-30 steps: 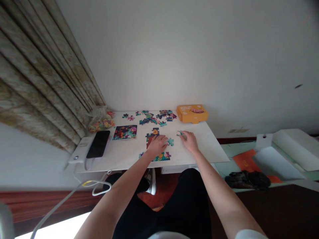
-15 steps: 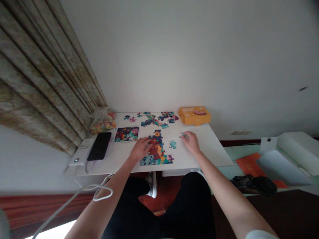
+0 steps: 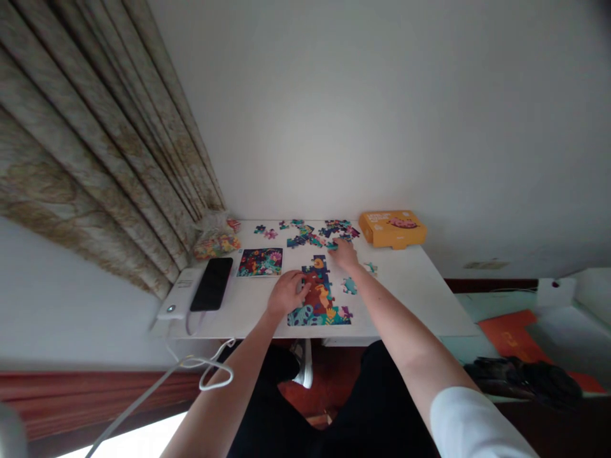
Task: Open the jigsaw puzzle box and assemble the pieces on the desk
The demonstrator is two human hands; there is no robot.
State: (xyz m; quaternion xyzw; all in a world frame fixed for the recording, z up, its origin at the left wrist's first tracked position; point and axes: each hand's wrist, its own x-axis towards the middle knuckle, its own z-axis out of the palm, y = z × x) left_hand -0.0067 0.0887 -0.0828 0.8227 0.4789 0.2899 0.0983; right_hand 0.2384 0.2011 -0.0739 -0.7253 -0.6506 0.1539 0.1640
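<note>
Two loose pieces (image 3: 349, 286) are lying on the white table (image 3: 415, 296), right of the partly joined puzzle (image 3: 323, 298). My left hand (image 3: 287, 293) is resting at the puzzle's left edge, its thumb and fingers standing apart. My right hand (image 3: 344, 255) is sitting at the near side of the scattered pieces (image 3: 296, 242); I cannot tell whether it is gripping one. A yellow box (image 3: 394, 229) is lying farther right.

It looks like a home: a patterned curtain (image 3: 119, 121) hangs left of the left hand (image 3: 286, 292), a phone (image 3: 211, 284) lies between them, and a puzzle box (image 3: 394, 230) sits right of the right hand (image 3: 344, 255).
</note>
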